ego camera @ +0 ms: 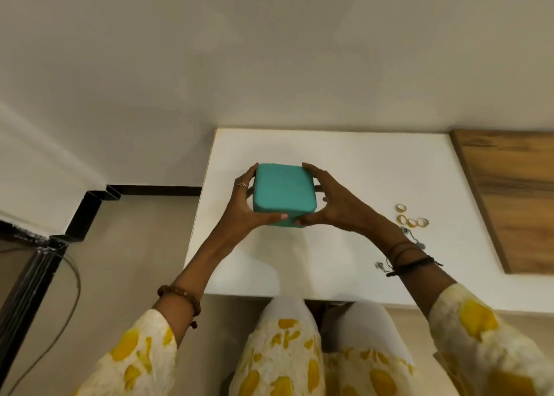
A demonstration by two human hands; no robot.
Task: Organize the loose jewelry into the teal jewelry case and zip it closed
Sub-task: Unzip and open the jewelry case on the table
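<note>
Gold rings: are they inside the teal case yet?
No. The gold rings lie loose on the white table, right of the shut teal case, which the left hand and right hand hold.

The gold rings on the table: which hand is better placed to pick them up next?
The right hand. The gold rings lie on the white table just beyond its wrist, apart from the teal case. The left hand holds the case's far side.

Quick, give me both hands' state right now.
Left hand: grips the teal case by its left side.
Right hand: grips the case's right side.
</note>
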